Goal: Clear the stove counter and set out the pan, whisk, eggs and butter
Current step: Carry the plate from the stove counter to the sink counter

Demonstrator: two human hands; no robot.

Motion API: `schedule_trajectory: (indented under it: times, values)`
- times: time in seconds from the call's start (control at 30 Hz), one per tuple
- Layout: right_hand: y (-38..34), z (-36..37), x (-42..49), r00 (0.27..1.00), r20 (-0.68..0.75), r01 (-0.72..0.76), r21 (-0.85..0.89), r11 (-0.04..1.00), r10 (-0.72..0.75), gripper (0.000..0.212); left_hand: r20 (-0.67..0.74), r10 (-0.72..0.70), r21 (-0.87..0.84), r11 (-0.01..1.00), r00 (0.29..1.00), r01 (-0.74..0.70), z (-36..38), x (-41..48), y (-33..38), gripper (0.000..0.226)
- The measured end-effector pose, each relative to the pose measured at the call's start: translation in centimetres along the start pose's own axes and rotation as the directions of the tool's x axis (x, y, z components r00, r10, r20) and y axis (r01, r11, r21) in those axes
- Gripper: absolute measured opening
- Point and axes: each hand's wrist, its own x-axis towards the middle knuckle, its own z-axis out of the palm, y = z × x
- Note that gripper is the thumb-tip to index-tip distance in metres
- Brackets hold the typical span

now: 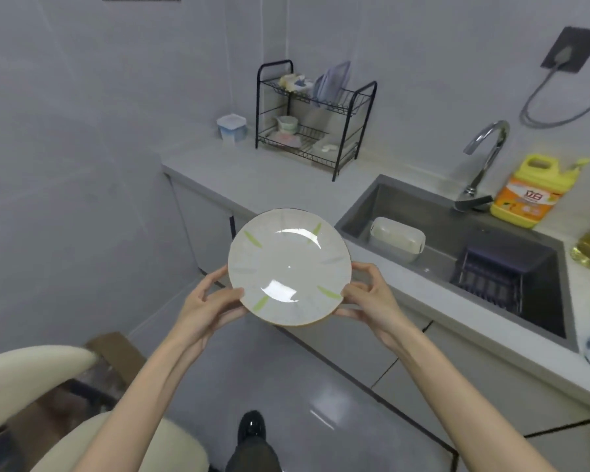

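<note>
Plate (288,267) held roughly level in the air over the floor, just off the counter (286,178) edge, touching nothing else. Left hand (206,304) grips its left rim, thumb on top, fingers curled underneath. Right hand (372,294) pinches the right rim the same way. Both are closed on the plate, no free hand.

Status, my read: clearing phase, not finished. Plate is probably one of the items being cleared, likely bound for the dish rack (315,120) at the back of the counter or the sink (457,240) to the right. Rack's lower tier holds bowls but shows room. Sink holds a white container (397,238) and a dark basket (491,270).

Stove counter is out of view, so can't tell what's left there. Pan, whisk, eggs, butter: none visible. Set-out half appears not started.
</note>
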Motion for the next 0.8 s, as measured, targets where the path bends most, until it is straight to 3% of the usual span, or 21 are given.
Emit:
schedule_trajectory:
  times: [0.37,0.8]
  values:
    - [-7.0,10.2,21.4,1.0,0.004,-0.024,0.025,0.999,0.024,0.046,-0.011,-0.034,0.019,0.999,0.999,0.035,-5.5,22.0,10.2,0.049]
    - [-10.7,19.7,44.6,0.991,0.082,-0.105,-0.037,0.994,0.107,0.045,-0.102,-0.08,-0.04,0.996,0.992,0.077,-11.8,43.5,15.6,0.045]
